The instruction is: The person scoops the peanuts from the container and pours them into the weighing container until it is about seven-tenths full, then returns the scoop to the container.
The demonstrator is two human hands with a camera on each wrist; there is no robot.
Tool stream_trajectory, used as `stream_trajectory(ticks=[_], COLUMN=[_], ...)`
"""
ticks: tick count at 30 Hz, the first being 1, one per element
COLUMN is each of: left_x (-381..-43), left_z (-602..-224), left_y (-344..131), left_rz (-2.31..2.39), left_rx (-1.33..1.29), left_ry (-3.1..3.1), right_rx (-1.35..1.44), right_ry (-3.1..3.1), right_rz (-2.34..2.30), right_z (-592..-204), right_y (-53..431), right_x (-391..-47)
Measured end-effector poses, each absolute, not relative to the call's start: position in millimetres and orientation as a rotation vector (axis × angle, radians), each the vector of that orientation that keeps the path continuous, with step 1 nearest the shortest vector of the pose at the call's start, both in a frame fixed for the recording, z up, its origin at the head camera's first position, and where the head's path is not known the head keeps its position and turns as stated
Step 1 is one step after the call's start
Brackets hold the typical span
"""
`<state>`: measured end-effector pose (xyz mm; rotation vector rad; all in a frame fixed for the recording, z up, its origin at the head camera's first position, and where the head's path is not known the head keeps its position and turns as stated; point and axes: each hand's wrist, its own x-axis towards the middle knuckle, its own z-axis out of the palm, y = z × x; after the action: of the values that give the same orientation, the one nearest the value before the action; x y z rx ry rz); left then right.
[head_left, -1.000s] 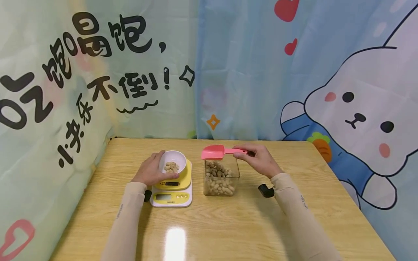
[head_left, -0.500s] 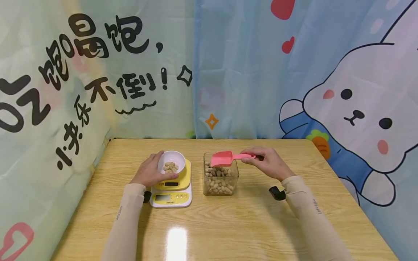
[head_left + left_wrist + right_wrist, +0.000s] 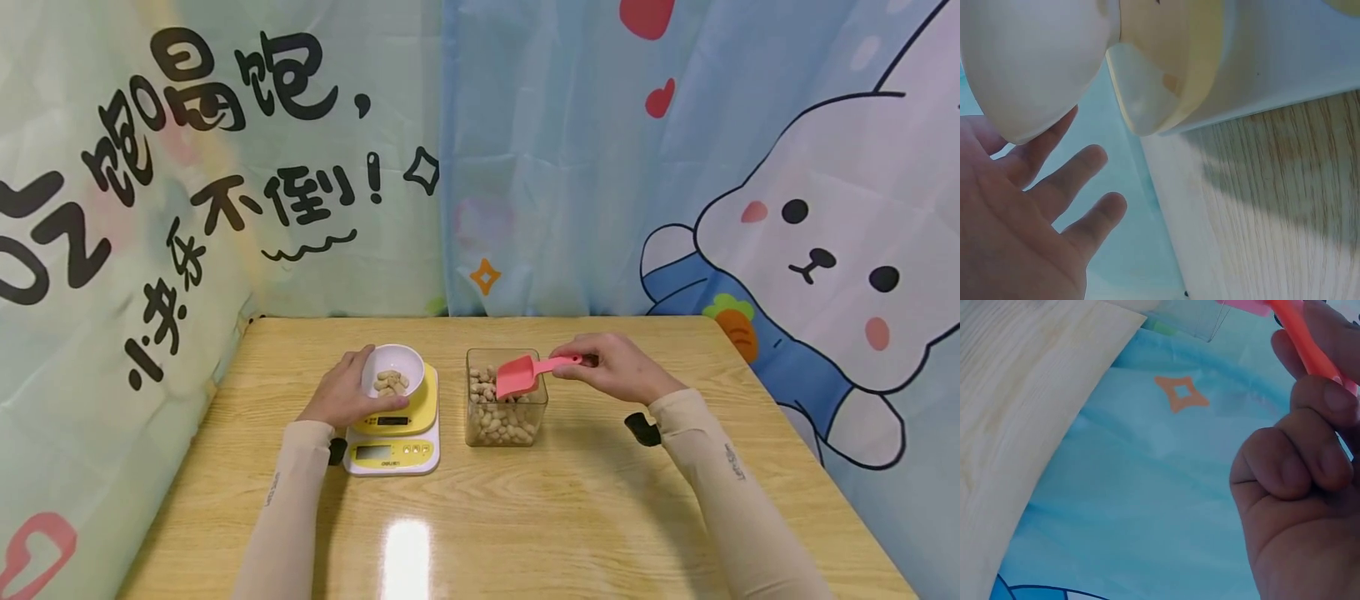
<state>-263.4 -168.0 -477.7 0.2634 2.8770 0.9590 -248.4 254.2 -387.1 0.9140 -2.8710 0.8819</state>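
Note:
A small white bowl (image 3: 394, 363) with several peanuts (image 3: 392, 382) in it stands on the yellow platform of a kitchen scale (image 3: 393, 463). My left hand (image 3: 347, 395) holds the bowl's left side, thumb along the near rim. In the left wrist view, fingers spread beside the bowl's outer wall (image 3: 1035, 69). My right hand (image 3: 617, 367) grips the handle of a pink scoop (image 3: 519, 377), its other fingers curled in the right wrist view. The scoop's blade tips down into a clear square container (image 3: 507, 440) of peanuts, its front edge among them.
All of this stands on a wooden table (image 3: 480, 517). Printed curtains (image 3: 540, 208) hang behind and beside it. A narrow strip of table lies between scale and container. A dark wrist device (image 3: 642, 429) hangs below the right wrist.
The right hand moved the pink scoop right, then lowered and tilted its blade from above the container into the peanuts. The left hand stays on the bowl.

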Motion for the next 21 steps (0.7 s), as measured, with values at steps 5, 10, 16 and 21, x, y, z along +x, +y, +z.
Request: stream_trajectory(ticks=[5, 10, 16, 21], left_x=[-262, -261, -262, -256], left_z=[-476, -474, -466, -449], left_y=[-168, -167, -149, -115], left_rz=[0.942, 0.894, 0.844, 0.796], left_rx=[0.278, 0.297, 0.507, 0.717], left_ry=[2.881, 2.895, 3.013, 2.982], right_rx=[0.941, 0.939, 0.931, 0.943], right_ry=[-2.919, -2.949, -2.948, -2.950], right_rz=[0.844, 0.847, 0.850, 0.854], right_z=[-388, -393, -394, -392], right_y=[249, 248, 248, 245], right_x=[-251, -251, -250, -250])
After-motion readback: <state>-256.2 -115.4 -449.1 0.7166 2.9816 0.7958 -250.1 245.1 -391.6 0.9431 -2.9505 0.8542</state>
